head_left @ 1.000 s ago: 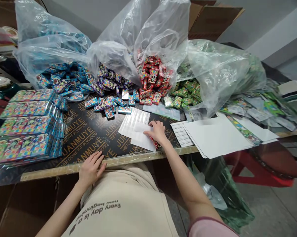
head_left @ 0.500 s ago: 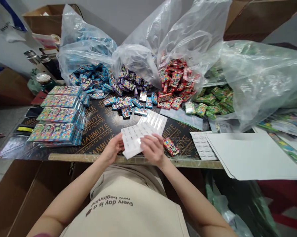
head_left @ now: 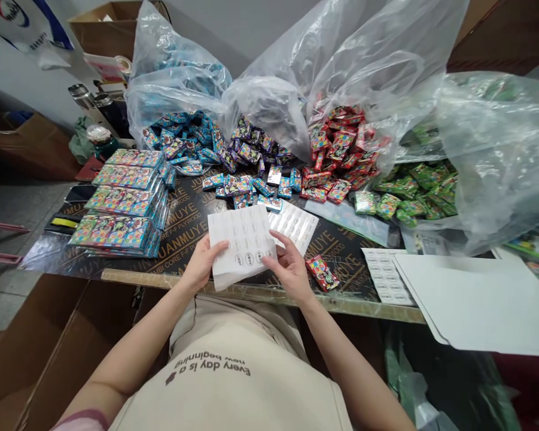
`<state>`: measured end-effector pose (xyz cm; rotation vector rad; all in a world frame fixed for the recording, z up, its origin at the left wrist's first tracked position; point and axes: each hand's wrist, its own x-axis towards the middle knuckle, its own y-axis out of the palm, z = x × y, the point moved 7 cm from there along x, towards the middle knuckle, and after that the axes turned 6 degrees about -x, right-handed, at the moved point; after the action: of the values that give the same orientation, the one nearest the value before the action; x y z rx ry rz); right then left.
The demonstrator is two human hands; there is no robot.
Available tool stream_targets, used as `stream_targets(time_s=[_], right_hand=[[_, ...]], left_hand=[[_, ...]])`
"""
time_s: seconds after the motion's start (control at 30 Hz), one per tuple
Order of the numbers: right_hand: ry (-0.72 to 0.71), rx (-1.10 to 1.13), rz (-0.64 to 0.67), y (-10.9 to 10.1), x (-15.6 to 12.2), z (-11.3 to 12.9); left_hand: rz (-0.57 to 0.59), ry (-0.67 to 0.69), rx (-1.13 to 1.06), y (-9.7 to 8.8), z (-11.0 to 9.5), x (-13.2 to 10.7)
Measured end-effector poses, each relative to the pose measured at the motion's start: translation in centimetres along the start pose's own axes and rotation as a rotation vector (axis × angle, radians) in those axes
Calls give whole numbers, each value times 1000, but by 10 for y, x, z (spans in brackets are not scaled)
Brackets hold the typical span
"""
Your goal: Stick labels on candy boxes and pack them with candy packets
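Black bench (head_left: 183, 222) | small boxes (head_left: 341, 143) heaped far, seemingly by colour for reach | left hand (head_left: 200, 262) and right hand (head_left: 292, 270) pinch label sheet (head_left: 240, 233) by opposite edges, near side, presumably steadying it

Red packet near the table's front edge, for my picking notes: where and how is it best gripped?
Probably pinch the red packet by its long sides, around mid-length, coming from above on its right: it lies flat, apart from the red pile, with the right hand close on its left.
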<state>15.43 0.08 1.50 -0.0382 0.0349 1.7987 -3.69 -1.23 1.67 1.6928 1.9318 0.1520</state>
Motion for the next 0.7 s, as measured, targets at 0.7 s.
stream_targets(time_s=[0.7], right_hand=[[-11, -316, -237, -13, -4, 14]], left_hand=[[-145, 434, 661, -7, -25, -18]])
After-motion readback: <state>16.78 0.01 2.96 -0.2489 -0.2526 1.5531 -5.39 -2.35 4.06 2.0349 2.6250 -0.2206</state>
